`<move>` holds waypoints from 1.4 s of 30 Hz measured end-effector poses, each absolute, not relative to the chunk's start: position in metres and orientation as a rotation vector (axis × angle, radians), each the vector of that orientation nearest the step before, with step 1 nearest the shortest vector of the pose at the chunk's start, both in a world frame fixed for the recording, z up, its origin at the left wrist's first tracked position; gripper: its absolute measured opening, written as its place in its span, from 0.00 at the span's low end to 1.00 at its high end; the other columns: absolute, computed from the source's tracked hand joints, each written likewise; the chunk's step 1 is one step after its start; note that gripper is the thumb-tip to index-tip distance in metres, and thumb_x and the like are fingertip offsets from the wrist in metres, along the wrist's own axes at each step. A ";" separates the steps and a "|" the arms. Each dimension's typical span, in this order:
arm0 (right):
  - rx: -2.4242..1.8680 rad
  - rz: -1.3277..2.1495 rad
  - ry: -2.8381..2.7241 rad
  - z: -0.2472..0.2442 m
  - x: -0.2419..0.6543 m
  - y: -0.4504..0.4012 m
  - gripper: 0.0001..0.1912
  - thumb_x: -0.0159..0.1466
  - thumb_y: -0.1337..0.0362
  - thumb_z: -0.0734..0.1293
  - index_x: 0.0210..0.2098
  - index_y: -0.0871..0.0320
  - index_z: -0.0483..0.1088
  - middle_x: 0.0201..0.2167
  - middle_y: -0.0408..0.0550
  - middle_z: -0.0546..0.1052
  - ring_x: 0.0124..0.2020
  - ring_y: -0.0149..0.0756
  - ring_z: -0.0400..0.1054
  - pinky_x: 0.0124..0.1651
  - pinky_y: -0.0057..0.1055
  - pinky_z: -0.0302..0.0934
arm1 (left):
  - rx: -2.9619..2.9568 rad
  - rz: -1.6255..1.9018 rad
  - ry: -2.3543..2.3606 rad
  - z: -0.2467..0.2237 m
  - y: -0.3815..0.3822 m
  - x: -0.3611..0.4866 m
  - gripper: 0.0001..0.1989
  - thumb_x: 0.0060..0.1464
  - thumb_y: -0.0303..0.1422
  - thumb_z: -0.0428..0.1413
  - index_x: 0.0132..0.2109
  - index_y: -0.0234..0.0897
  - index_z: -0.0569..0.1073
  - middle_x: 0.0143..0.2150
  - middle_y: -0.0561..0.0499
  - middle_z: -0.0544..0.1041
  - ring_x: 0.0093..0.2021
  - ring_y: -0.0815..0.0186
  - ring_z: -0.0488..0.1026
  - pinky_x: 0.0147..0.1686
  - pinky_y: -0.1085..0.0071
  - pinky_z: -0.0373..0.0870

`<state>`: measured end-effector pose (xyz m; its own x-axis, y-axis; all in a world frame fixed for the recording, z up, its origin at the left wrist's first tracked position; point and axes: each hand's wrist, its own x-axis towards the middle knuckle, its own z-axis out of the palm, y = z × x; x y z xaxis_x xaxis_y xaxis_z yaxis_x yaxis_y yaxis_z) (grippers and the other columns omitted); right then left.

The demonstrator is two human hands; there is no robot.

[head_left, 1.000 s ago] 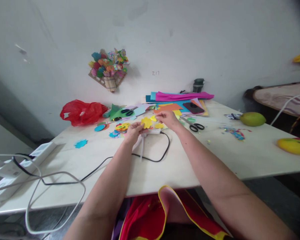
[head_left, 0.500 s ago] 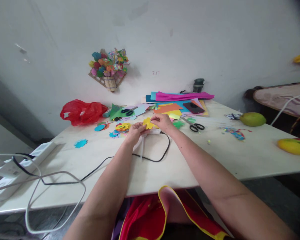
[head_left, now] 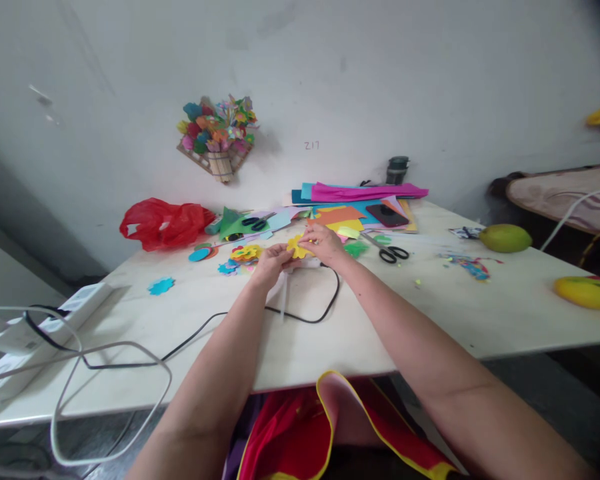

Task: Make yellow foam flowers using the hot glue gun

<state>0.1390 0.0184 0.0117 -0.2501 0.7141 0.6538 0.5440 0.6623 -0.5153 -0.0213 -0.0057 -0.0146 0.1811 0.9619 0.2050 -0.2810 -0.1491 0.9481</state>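
A yellow flower cutout [head_left: 297, 246] is held up over the middle of the table. My left hand [head_left: 274, 261] pinches its left edge between thumb and fingers. From the other side, the fingers of my right hand [head_left: 324, 244] are closed at the flower's upper right part and cover some of it. Below the hands lies what looks like a white glue gun [head_left: 310, 264], with a pale stick [head_left: 283, 300] pointing toward me and a black cord; the hands hide much of it. Just left is a pile of yellow flower cutouts [head_left: 247, 253], with blue and pink ones under it.
Black-handled scissors [head_left: 394, 254] lie on the right, another pair [head_left: 258, 222] at the back. Coloured sheets [head_left: 350, 193] and a phone [head_left: 387, 215] are near the wall. Left stand a red bag [head_left: 165, 223] and a power strip [head_left: 87, 303]. Mangoes [head_left: 506, 238] are at right.
My right hand has shifted slightly left and down onto the yellow flower, now covering more of it. The left hand keeps its hold, almost unmoved.
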 end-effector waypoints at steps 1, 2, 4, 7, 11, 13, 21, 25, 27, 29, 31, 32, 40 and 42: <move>-0.975 0.217 -1.928 0.011 0.139 0.019 0.03 0.53 0.67 0.68 0.26 0.56 0.76 0.33 0.47 0.73 0.37 0.35 0.67 0.40 0.31 0.61 | 1.224 1.296 0.771 -0.014 -0.006 -0.021 0.16 0.37 0.34 0.64 0.34 0.30 0.71 0.28 0.52 0.74 0.28 0.70 0.73 0.32 0.71 0.71; -0.966 0.206 -1.927 0.010 0.139 0.020 0.04 0.53 0.67 0.68 0.26 0.56 0.76 0.33 0.46 0.73 0.38 0.35 0.67 0.40 0.31 0.61 | 1.222 1.298 0.774 -0.014 -0.006 -0.021 0.16 0.37 0.34 0.64 0.34 0.30 0.71 0.28 0.52 0.74 0.28 0.70 0.73 0.32 0.71 0.71; -0.955 0.193 -1.926 0.009 0.139 0.020 0.04 0.52 0.68 0.68 0.25 0.54 0.76 0.34 0.46 0.73 0.38 0.36 0.67 0.41 0.32 0.61 | 1.218 1.300 0.777 -0.014 -0.006 -0.021 0.17 0.37 0.34 0.64 0.34 0.30 0.70 0.28 0.52 0.74 0.28 0.70 0.73 0.32 0.71 0.71; -0.966 0.213 -1.917 0.009 0.139 0.019 0.06 0.51 0.69 0.68 0.28 0.54 0.76 0.35 0.46 0.73 0.38 0.36 0.66 0.39 0.32 0.62 | 1.208 1.305 0.777 -0.014 -0.006 -0.020 0.16 0.36 0.33 0.64 0.33 0.30 0.70 0.27 0.53 0.73 0.27 0.70 0.72 0.32 0.71 0.71; -0.994 0.234 -1.917 0.012 0.139 0.016 0.06 0.51 0.69 0.68 0.28 0.55 0.76 0.35 0.46 0.72 0.36 0.34 0.66 0.38 0.31 0.62 | 1.208 1.304 0.769 -0.014 -0.007 -0.020 0.16 0.37 0.33 0.64 0.33 0.30 0.70 0.28 0.53 0.73 0.27 0.70 0.72 0.33 0.71 0.71; -0.999 0.231 -1.925 0.012 0.139 0.016 0.04 0.52 0.68 0.67 0.27 0.56 0.76 0.35 0.46 0.72 0.36 0.34 0.66 0.38 0.31 0.61 | 1.209 1.306 0.762 -0.015 -0.007 -0.021 0.15 0.37 0.33 0.64 0.33 0.30 0.70 0.28 0.52 0.73 0.28 0.71 0.72 0.34 0.70 0.71; -0.962 0.045 -2.010 0.009 0.144 0.019 0.08 0.56 0.63 0.64 0.26 0.55 0.75 0.39 0.47 0.72 0.41 0.36 0.66 0.41 0.32 0.61 | 1.203 1.311 0.735 -0.017 -0.004 -0.023 0.15 0.39 0.32 0.63 0.34 0.30 0.70 0.28 0.52 0.74 0.27 0.71 0.73 0.33 0.72 0.71; -0.911 -0.012 -2.044 0.011 0.146 0.019 0.08 0.56 0.63 0.63 0.28 0.55 0.76 0.43 0.48 0.71 0.46 0.38 0.64 0.46 0.34 0.59 | 1.185 1.317 0.744 -0.018 -0.003 -0.022 0.15 0.39 0.32 0.64 0.34 0.30 0.70 0.28 0.51 0.74 0.27 0.70 0.74 0.32 0.73 0.72; -0.891 0.040 -1.982 0.013 0.147 0.021 0.09 0.57 0.64 0.63 0.32 0.55 0.76 0.44 0.49 0.70 0.47 0.38 0.63 0.47 0.34 0.59 | 1.161 1.333 0.744 -0.018 -0.004 -0.022 0.15 0.38 0.32 0.64 0.34 0.31 0.69 0.27 0.51 0.75 0.27 0.69 0.75 0.31 0.73 0.72; -0.924 0.160 -1.866 0.014 0.149 0.023 0.10 0.57 0.64 0.62 0.35 0.56 0.75 0.43 0.50 0.71 0.44 0.37 0.64 0.44 0.33 0.60 | 1.137 1.339 0.738 -0.017 -0.004 -0.021 0.16 0.38 0.32 0.64 0.35 0.32 0.68 0.27 0.52 0.75 0.27 0.66 0.76 0.29 0.72 0.73; -0.997 0.352 -1.774 0.014 0.151 0.025 0.11 0.56 0.62 0.63 0.34 0.58 0.74 0.39 0.49 0.73 0.39 0.36 0.66 0.40 0.33 0.61 | 1.122 1.336 0.736 -0.016 -0.005 -0.021 0.17 0.38 0.31 0.64 0.35 0.32 0.67 0.26 0.52 0.75 0.28 0.64 0.76 0.27 0.72 0.73; -1.032 0.473 -1.746 0.014 0.151 0.025 0.11 0.56 0.60 0.63 0.33 0.58 0.74 0.36 0.48 0.73 0.35 0.35 0.67 0.38 0.32 0.61 | 1.118 1.335 0.737 -0.016 -0.005 -0.021 0.17 0.38 0.31 0.63 0.35 0.33 0.66 0.26 0.52 0.75 0.28 0.63 0.76 0.27 0.73 0.73; -1.033 1.159 -1.562 0.018 0.148 0.008 0.16 0.51 0.52 0.67 0.23 0.61 0.67 0.23 0.43 0.70 0.25 0.28 0.64 0.25 0.24 0.53 | 1.160 1.300 0.726 -0.018 -0.004 -0.022 0.17 0.40 0.31 0.62 0.38 0.33 0.66 0.26 0.51 0.76 0.29 0.64 0.77 0.27 0.74 0.72; -1.018 1.219 -1.552 0.019 0.148 0.005 0.18 0.49 0.51 0.68 0.22 0.61 0.67 0.22 0.42 0.69 0.25 0.28 0.64 0.24 0.24 0.51 | 1.177 1.289 0.724 -0.019 -0.004 -0.022 0.18 0.40 0.31 0.63 0.38 0.32 0.66 0.27 0.51 0.76 0.29 0.64 0.76 0.27 0.74 0.72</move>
